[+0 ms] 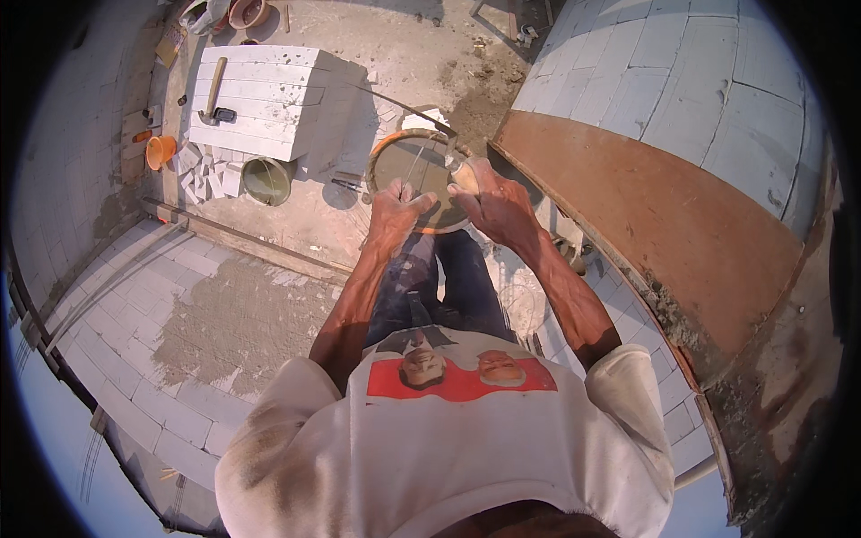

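A round tub (371, 172) with an orange rim stands in front of me, with wet grey mortar (395, 161) inside. My right hand (504, 204) is closed around the pale wooden handle of a trowel (465, 177) over the tub's right side. The trowel's metal neck points away from me, and its blade does not show clearly. My left hand (395, 213) is at the tub's near left edge, its fingers drawn together. A thin pale line runs up from these fingers across the tub; what they pinch is too small to make out.
Beyond, at left, a stack of white blocks (260, 99) carries a hammer (215, 88). Near it are a bucket of greenish water (267, 181), an orange bucket (160, 151) and block scraps (202, 179). A brown board (655, 215) lines the right-hand block wall; mortar (242, 318) coats blocks at left.
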The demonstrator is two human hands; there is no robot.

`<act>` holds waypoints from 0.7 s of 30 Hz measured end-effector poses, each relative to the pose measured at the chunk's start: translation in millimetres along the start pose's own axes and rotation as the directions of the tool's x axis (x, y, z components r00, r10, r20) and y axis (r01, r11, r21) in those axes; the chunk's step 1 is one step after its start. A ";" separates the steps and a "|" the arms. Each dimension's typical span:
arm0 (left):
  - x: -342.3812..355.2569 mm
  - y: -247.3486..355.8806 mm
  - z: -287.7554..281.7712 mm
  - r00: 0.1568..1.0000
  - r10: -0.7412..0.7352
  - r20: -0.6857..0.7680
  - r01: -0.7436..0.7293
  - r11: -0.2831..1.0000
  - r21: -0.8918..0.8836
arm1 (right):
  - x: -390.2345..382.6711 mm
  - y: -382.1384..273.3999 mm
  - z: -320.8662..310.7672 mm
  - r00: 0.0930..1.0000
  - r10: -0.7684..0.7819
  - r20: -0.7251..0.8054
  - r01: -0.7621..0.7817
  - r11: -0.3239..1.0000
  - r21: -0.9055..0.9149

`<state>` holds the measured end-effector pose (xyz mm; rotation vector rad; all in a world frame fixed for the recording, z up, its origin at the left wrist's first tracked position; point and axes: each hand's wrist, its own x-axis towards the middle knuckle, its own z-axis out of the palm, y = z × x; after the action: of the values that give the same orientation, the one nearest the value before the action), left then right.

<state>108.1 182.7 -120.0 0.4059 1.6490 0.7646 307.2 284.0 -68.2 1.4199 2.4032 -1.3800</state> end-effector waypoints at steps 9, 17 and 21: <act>-55.8 32.5 61.1 0.988 0.068 0.138 -0.104 0.955 0.278 | -74.1 -16.8 -47.5 0.955 0.208 -0.212 -0.175 0.971 0.164; -79.6 51.4 66.3 0.982 0.128 0.139 -0.166 0.936 0.310 | -130.1 56.2 19.1 0.775 0.597 -0.209 -0.278 0.619 0.734; -95.0 72.2 65.8 0.970 0.189 0.150 -0.234 0.893 0.385 | -107.8 82.1 47.0 0.763 0.511 -0.396 -0.097 0.696 0.711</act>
<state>182.5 190.8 -6.2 0.9170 1.6725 0.5459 410.9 192.5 -105.9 2.6243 1.7396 -2.0337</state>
